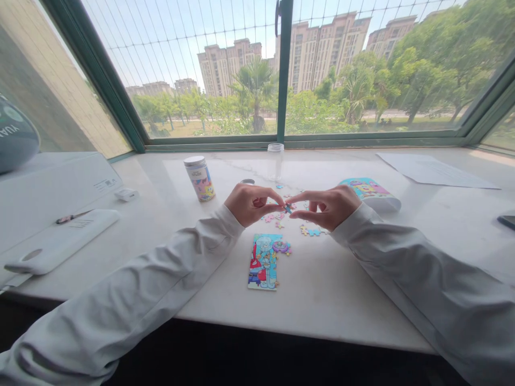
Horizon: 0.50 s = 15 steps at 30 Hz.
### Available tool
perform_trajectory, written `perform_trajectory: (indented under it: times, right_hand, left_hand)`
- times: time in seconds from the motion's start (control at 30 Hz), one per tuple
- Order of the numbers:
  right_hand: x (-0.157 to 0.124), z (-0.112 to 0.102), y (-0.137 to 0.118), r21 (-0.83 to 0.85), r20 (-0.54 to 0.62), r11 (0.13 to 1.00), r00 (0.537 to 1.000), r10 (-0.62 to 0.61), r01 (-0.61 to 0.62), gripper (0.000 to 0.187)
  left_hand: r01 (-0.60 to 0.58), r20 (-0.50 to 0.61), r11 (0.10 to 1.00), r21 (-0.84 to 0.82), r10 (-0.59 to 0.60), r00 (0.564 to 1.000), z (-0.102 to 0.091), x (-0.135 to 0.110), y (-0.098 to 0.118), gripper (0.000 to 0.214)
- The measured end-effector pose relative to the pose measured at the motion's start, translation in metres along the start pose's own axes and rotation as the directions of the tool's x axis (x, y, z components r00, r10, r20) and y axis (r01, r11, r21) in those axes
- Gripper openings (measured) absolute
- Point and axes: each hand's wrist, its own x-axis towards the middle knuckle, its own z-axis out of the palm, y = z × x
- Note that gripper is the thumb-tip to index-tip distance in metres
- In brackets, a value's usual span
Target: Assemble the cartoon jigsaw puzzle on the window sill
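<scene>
My left hand and my right hand meet above the white windowsill top, fingertips pinched together on a small puzzle piece. Below them lies a partly joined cartoon jigsaw. Loose pieces are scattered under and behind the hands. Both arms wear white sleeves.
A small cartoon-printed tube stands left of the hands, a clear jar behind them. A printed picture card or bag lies to the right, a paper sheet far right, a white box and flat white device at left.
</scene>
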Motion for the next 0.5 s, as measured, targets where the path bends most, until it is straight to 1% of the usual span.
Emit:
perform_trajectory:
  times: [0.1,0.23,0.3,0.5]
  right_hand:
    - [0.000,-0.002,-0.002,0.012,0.015,1.000,1.000,-0.013,0.013,0.036]
    - [-0.001,-0.007,-0.009,0.078,0.061,0.997,0.998,0.023,-0.028,0.034]
    - [-0.002,-0.009,-0.012,0.111,0.062,0.993,0.998,0.032,-0.038,0.033]
    - [-0.001,-0.013,-0.015,0.098,0.072,0.995,0.997,-0.025,0.017,0.033]
  left_hand:
    - [0.010,0.024,0.999,-0.034,-0.009,1.000,-0.001,0.002,-0.001,0.025]
    - [0.003,0.039,0.996,-0.089,0.001,0.999,-0.002,0.003,-0.002,0.025]
    - [-0.010,0.042,0.993,-0.117,0.014,0.999,-0.002,0.004,-0.002,0.025]
    - [0.011,0.102,0.988,-0.157,0.005,0.995,-0.003,0.004,-0.004,0.024]
